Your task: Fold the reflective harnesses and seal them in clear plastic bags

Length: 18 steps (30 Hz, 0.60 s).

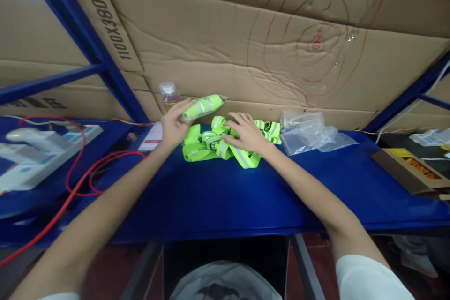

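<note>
- Cardboard (197, 33) walls off the back of this bench from where I stand, with rough red rings (316, 44) drawn on its right half and blue frame bars (116, 86) to either side.
- Blue worktop (232, 201) runs across in front of the person, its near part bare between the two forearms.
- Left hand (176, 124): its grip is closed on the left end of a wrapped roll (204, 107), bright yellow-green with a grey stripe, in clear plastic. The roll slants up to the right, behind the loose straps; I can't tell whether it touches the worktop.
- Right hand (248, 135): its grip is loose, fingers apart, laid over the pile of yellow-green straps (242, 157) with grey stripes, tangled in the middle toward the back.
- Just behind the left hand stands a clear bottle (168, 91) with a white cap; near its wrist lies a white and red card (153, 137).
- Clear plastic bags (312, 133) lie just right of the straps, near the cardboard.
- Far right, an open box (409, 173) shows something orange inside.
- Over on the left, a red cable (75, 192) loops beside white devices (45, 150).
- Below the front edge sits a lined bin (225, 281).
</note>
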Motion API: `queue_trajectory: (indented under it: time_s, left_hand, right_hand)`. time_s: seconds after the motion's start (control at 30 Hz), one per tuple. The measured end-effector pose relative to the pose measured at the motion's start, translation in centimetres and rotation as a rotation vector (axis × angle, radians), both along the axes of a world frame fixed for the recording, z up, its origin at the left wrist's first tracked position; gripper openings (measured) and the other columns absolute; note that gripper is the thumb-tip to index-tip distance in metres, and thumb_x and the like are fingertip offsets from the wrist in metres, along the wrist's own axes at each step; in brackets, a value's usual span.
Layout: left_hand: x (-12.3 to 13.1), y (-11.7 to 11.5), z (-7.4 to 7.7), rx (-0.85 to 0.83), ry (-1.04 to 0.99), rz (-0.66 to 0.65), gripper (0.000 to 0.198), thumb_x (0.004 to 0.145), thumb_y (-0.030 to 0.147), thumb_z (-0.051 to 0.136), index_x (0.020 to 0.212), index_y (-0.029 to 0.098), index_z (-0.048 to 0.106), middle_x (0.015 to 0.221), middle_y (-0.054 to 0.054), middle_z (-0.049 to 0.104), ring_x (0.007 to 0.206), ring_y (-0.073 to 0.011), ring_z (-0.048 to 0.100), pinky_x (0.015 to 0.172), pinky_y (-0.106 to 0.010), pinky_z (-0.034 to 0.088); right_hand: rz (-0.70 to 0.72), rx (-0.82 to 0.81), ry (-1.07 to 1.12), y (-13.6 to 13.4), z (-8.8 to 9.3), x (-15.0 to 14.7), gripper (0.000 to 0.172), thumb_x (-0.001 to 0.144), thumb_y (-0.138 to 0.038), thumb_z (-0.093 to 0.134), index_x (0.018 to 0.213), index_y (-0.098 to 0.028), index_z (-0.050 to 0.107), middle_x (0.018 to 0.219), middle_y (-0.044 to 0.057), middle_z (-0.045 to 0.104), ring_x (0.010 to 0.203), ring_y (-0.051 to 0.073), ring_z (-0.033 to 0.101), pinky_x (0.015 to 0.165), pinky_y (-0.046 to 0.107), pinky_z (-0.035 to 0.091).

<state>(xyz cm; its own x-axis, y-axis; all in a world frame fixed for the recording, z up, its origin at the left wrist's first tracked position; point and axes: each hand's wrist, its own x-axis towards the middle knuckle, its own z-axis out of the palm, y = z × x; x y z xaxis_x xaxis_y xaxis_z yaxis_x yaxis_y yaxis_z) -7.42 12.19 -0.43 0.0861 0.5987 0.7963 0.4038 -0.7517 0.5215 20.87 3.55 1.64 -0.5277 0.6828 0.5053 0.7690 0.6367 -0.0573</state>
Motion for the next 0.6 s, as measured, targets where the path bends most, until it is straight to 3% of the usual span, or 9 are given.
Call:
queue_trajectory:
  time_s: [0.1, 0.17, 0.27, 0.43, 0.6]
  left_hand:
    - [-0.1, 1.9, -0.2, -0.057, 0.032, -0.059, 0.052, 0.085, 0.052, 0.084, 0.125, 0.019, 0.080, 0.140, -0.015, 0.073, 0.135, -0.0321, 0.067, 0.125, -0.050, 0.048]
    - [-0.3, 2.7, -0.6, -0.079, 0.013, -0.092, 0.055, 0.084, 0.055, 0.086, 0.124, 0.018, 0.080, 0.139, -0.015, 0.074, 0.133, -0.0314, 0.069, 0.123, -0.049, 0.049]
    - [-0.3, 2.8, -1.9, -0.126, 0.051, -0.170, 0.057, 0.085, 0.059, 0.084, 0.124, 0.017, 0.081, 0.142, -0.018, 0.072, 0.133, -0.0329, 0.069, 0.123, -0.053, 0.049]
    - [0.4, 2.2, -3.9, -0.354, 0.076, -0.248, 0.070, 0.078, 0.067, 0.086, 0.124, 0.015, 0.080, 0.139, -0.019, 0.074, 0.130, -0.0348, 0.069, 0.119, -0.052, 0.052]
    - [0.7, 1.8, -4.1, -0.731, -0.133, -0.290, 0.074, 0.065, 0.056, 0.100, 0.122, 0.015, 0.076, 0.101, -0.008, 0.082, 0.093, -0.0250, 0.077, 0.084, -0.034, 0.065]
  right_hand:
    - [-0.083, -0.147, -0.043, 2.7, -0.6, -1.1, 0.078, 0.098, -0.073, 0.063, 0.156, -0.021, 0.058, 0.163, 0.021, 0.052, 0.147, 0.044, 0.051, 0.123, 0.063, 0.036]
    - [-0.100, -0.255, -0.079, 3.3, -1.6, -1.2, 0.086, 0.096, -0.081, 0.059, 0.162, -0.026, 0.054, 0.162, 0.019, 0.055, 0.141, 0.044, 0.059, 0.125, 0.069, 0.030]
    - [-0.068, -0.291, -0.110, 2.4, -2.9, -0.8, 0.081, 0.097, -0.082, 0.057, 0.160, -0.031, 0.057, 0.163, 0.015, 0.057, 0.137, 0.041, 0.065, 0.130, 0.069, 0.022]
    - [-0.012, -0.280, -0.091, -1.6, -2.9, 0.3, 0.076, 0.098, -0.079, 0.059, 0.157, -0.032, 0.062, 0.162, 0.011, 0.059, 0.131, 0.040, 0.067, 0.125, 0.062, 0.034]
    - [0.105, -0.296, -0.037, -4.3, -2.8, 1.7, 0.073, 0.095, -0.075, 0.067, 0.152, -0.029, 0.067, 0.163, 0.011, 0.059, 0.129, 0.036, 0.068, 0.112, 0.049, 0.046]
